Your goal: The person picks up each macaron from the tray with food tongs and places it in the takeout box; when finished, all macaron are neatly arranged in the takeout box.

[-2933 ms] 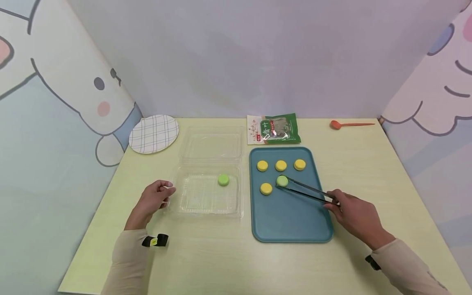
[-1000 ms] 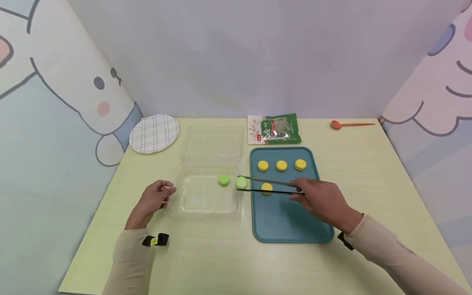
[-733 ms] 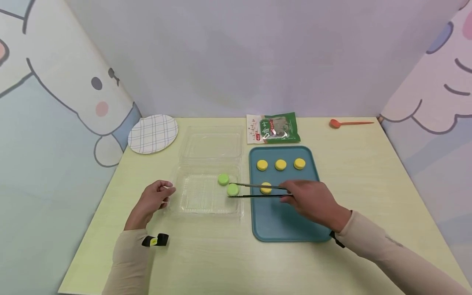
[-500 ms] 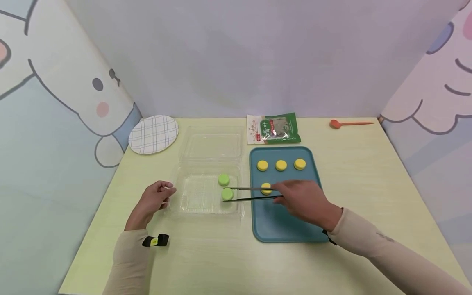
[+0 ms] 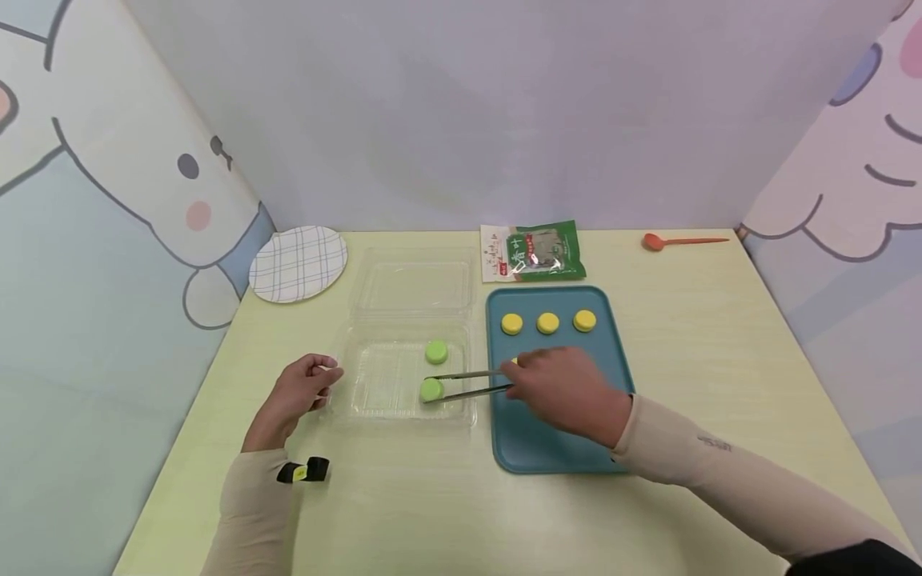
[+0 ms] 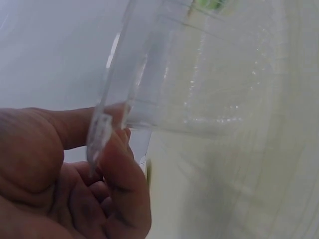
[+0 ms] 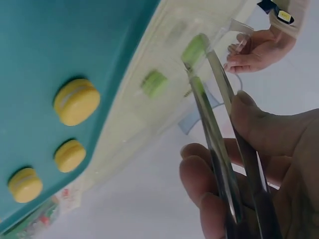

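Note:
My left hand (image 5: 298, 392) pinches the left rim of a clear plastic clamshell box (image 6: 107, 134), its lid (image 5: 414, 284) lying open toward the wall. My right hand (image 5: 569, 392) grips metal tongs (image 7: 212, 124), their tips on both sides of a green macaron (image 5: 431, 390) low over the box's base. Another green macaron (image 5: 436, 351) sits in the box just beyond it. To the right, a blue tray (image 5: 562, 448) bears a row of yellow macarons (image 5: 548, 322); one more is mostly hidden behind my right hand.
A checked round plate (image 5: 298, 264) lies at the back left of the table. Behind the tray is a green and white food packet (image 5: 535, 252). An orange spoon (image 5: 684, 242) rests at the back right. Walls border the table's back and sides.
The tongs have carried the green macaron from the tray leftward into the box, down below the other green one. My right hand moved left with them; my left hand stayed at the rim.

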### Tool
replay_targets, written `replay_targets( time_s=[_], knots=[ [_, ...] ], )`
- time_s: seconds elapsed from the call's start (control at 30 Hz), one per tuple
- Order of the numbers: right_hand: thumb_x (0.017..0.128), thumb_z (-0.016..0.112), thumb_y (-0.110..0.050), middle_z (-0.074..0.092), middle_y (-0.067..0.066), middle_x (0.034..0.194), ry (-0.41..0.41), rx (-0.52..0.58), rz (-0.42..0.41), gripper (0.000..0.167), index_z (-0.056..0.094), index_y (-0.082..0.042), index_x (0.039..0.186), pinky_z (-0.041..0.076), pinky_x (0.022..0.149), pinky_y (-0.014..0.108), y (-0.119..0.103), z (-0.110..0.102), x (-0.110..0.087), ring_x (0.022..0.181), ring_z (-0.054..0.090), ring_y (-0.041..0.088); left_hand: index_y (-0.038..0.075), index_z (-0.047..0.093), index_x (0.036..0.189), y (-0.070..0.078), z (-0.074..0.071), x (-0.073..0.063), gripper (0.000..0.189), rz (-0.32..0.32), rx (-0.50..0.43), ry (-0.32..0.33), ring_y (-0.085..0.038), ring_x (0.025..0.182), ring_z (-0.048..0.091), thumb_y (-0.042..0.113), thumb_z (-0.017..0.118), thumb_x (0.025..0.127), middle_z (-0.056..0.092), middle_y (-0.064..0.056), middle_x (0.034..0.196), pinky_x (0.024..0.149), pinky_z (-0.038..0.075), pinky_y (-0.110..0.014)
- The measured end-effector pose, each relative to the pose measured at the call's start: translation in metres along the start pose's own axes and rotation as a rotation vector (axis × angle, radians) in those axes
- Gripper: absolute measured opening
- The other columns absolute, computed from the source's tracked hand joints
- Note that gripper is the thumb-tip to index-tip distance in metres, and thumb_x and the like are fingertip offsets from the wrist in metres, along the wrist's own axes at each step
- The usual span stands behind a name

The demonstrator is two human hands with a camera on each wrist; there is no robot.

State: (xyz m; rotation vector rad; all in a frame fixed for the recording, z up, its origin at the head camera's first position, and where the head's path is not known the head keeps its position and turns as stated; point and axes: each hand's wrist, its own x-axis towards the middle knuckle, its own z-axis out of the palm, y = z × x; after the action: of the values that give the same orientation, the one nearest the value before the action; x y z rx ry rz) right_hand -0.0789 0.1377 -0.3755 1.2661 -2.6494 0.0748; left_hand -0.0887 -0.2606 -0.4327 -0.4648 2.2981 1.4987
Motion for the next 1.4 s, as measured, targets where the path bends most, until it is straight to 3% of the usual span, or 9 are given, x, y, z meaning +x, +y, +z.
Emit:
replay_targets(
  time_s=[0.37,0.77,1.03,1.23,1.4],
  knots=[
    [0.085,0.082,-0.027,0.064,0.0,0.07,-0.097,-0.116,-0.05,0.017,0.072,-0.015,0.091,0.04,0.043,0.026,-0.013,-0.007,0.02,0.057,0.06,0.014,-0.001,0.05,0.123,-0.001,0.0,0.0,0.03,0.001,-0.004,0.001,-0.014,0.069,0.052,0.019,0.06,0.103,0.052,-0.006,0.088,0.062,0.048,-0.027],
    [0.081,0.086,-0.032,0.058,-0.001,0.065,-0.105,-0.129,-0.022,0.025,0.07,-0.013,0.085,0.041,0.042,0.028,-0.014,-0.011,0.026,0.054,0.057,0.014,-0.001,0.05,0.123,-0.001,-0.002,0.001,0.029,0.001,-0.009,-0.003,-0.014,0.07,0.052,0.019,0.059,0.103,0.053,-0.007,0.088,0.062,0.048,-0.027],
    [0.078,0.088,-0.03,0.059,0.0,0.068,-0.115,0.019,0.037,0.032,0.066,-0.012,0.094,0.038,0.041,0.026,-0.01,-0.003,0.013,0.054,0.056,0.014,-0.001,0.051,0.122,-0.001,-0.001,0.001,0.029,-0.002,-0.01,-0.004,-0.014,0.071,0.051,0.019,0.059,0.103,0.052,-0.005,0.087,0.062,0.048,-0.027],
    [0.079,0.088,-0.023,0.067,-0.002,0.081,-0.14,0.223,0.185,0.041,0.068,-0.012,0.113,0.041,0.047,0.026,-0.005,0.006,-0.002,0.064,0.061,0.012,-0.001,0.051,0.123,-0.001,-0.001,0.001,0.029,0.001,-0.006,0.003,-0.014,0.069,0.051,0.02,0.059,0.104,0.053,-0.005,0.086,0.062,0.047,-0.028],
    [0.083,0.085,-0.027,0.073,0.0,0.092,-0.108,0.271,0.257,0.046,0.068,-0.011,0.122,0.046,0.053,0.029,-0.001,0.013,-0.014,0.075,0.066,0.014,-0.001,0.051,0.123,-0.001,-0.001,0.001,0.03,0.0,0.002,0.005,-0.014,0.07,0.051,0.02,0.059,0.104,0.052,-0.005,0.086,0.063,0.048,-0.027]
  ],
)
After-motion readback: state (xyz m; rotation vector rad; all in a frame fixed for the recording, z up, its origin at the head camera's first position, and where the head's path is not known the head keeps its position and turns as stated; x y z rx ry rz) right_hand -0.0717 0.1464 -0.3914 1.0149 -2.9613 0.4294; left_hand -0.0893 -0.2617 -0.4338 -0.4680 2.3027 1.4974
